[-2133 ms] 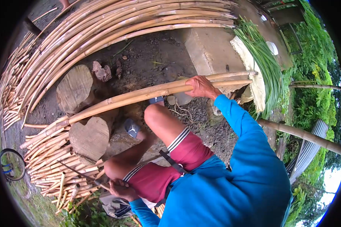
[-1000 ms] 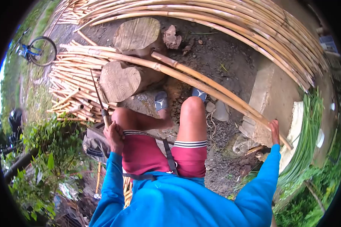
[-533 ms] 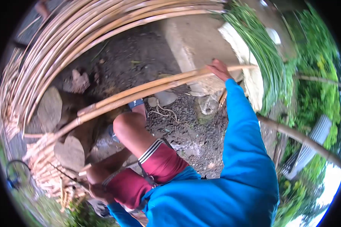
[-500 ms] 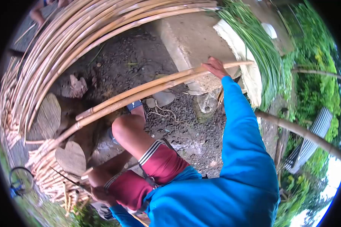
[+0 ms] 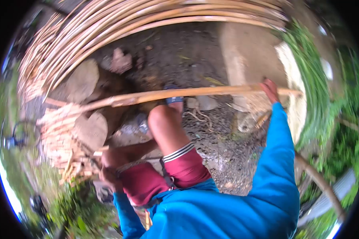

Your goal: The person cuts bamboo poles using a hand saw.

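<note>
My right hand [image 5: 270,88] is closed around a long tan bamboo pole [image 5: 167,95] near its right end. The pole stretches left across the view, over my foot and the cut logs. Low on the left, my left hand [image 5: 109,176] is closed beside my knee, holding a long knife [image 5: 95,163]. Only a short dark, blurred part of the knife shows now. Beneath the pole's left part lie two log rounds, an upper log [image 5: 83,79] and a lower log [image 5: 92,129]. The pole's left end blends into a heap of cut bamboo ends [image 5: 62,143].
Many long bamboo poles [image 5: 155,20] arch along the top. Right of my right hand lie a pale sack [image 5: 297,111] and long green leaves [image 5: 313,67] near a concrete slab [image 5: 251,47]. A bamboo post [image 5: 321,181] slants at lower right. Stones and a cord lie on the dark ground.
The view has turned, shifting the scene rightward. The pole lies more level, and the two lengths seen before now appear as one. The knife blade shows less. Both hands keep their grip.
</note>
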`<state>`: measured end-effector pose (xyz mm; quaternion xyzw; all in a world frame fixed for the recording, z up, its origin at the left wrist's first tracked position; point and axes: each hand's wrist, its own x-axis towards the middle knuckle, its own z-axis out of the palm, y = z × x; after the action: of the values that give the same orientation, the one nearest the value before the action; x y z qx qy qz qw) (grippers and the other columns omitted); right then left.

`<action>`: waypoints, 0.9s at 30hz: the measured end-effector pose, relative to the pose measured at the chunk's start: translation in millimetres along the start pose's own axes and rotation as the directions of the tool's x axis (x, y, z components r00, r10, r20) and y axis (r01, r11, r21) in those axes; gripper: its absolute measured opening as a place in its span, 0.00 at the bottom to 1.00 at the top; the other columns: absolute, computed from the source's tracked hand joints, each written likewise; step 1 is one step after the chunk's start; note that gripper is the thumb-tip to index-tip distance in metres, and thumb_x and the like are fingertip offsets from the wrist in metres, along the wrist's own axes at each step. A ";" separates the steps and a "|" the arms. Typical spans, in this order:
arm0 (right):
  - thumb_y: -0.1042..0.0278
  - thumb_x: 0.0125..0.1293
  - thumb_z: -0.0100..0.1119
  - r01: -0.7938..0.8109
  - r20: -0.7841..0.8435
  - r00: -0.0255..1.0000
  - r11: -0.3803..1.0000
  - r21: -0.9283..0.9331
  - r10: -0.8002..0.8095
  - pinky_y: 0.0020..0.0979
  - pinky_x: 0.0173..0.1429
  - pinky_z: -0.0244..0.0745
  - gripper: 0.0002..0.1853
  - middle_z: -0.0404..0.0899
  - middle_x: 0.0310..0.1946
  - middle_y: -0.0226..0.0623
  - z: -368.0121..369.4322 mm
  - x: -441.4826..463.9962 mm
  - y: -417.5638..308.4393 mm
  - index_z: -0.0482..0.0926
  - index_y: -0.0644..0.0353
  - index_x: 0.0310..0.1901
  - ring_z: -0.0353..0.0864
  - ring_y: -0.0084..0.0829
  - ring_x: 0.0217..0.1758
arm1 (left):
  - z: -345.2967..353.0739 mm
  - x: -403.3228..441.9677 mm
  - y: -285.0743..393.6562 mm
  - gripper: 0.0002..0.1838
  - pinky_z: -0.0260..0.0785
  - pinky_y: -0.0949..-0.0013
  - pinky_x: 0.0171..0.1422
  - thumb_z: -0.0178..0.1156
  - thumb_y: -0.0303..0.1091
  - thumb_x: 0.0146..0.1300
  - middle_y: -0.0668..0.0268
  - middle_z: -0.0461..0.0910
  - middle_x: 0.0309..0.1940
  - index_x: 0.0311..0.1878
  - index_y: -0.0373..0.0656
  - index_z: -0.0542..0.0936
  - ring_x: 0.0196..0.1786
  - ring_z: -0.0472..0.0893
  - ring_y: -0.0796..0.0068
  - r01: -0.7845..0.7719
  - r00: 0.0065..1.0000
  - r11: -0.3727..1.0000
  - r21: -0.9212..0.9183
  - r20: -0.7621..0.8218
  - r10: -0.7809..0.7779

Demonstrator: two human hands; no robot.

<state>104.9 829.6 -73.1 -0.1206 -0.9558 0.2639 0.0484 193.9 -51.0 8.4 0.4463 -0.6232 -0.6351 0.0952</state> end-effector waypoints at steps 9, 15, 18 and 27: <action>0.56 0.70 0.54 -0.009 0.037 0.999 0.999 0.054 0.007 0.39 0.66 0.60 0.17 0.78 0.50 0.41 5.6 -13.7 37.3 0.81 0.61 0.47 0.72 0.41 0.60 | 71.8 -81.6 56.0 0.09 0.57 0.77 0.12 0.61 0.34 0.63 0.74 0.66 0.15 0.36 0.43 0.71 0.11 0.65 0.84 -0.170 0.982 0.971 0.169 0.107 0.153; 0.56 0.70 0.54 -0.055 0.081 0.995 0.997 0.058 0.050 0.40 0.55 0.67 0.17 0.79 0.40 0.43 1.9 -2.7 33.1 0.80 0.65 0.41 0.75 0.43 0.47 | 82.6 -88.3 57.9 0.11 0.58 0.77 0.16 0.63 0.37 0.64 0.74 0.69 0.18 0.43 0.41 0.77 0.14 0.67 0.84 -0.178 0.976 0.940 0.292 0.173 0.132; 0.56 0.70 0.54 -0.089 0.083 0.993 0.989 0.116 0.079 0.41 0.51 0.69 0.18 0.79 0.38 0.43 2.6 -0.3 26.6 0.80 0.66 0.40 0.76 0.41 0.44 | 85.7 -67.7 35.7 0.11 0.59 0.80 0.24 0.64 0.37 0.65 0.74 0.72 0.23 0.45 0.42 0.78 0.23 0.69 0.87 -0.282 0.921 0.937 0.207 0.333 0.204; 0.55 0.72 0.52 -0.006 0.072 0.997 0.995 0.096 -0.001 0.41 0.50 0.69 0.19 0.79 0.37 0.44 -1.6 -0.1 6.3 0.81 0.67 0.40 0.76 0.41 0.42 | 118.3 -68.2 26.7 0.16 0.65 0.71 0.36 0.64 0.38 0.59 0.71 0.72 0.26 0.44 0.36 0.78 0.32 0.69 0.82 -0.248 0.893 0.920 0.302 0.439 0.097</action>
<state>106.6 835.6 -75.0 -0.1099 -0.9430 0.3136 0.0195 141.0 73.3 41.6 0.2523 -0.7697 -0.5830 -0.0637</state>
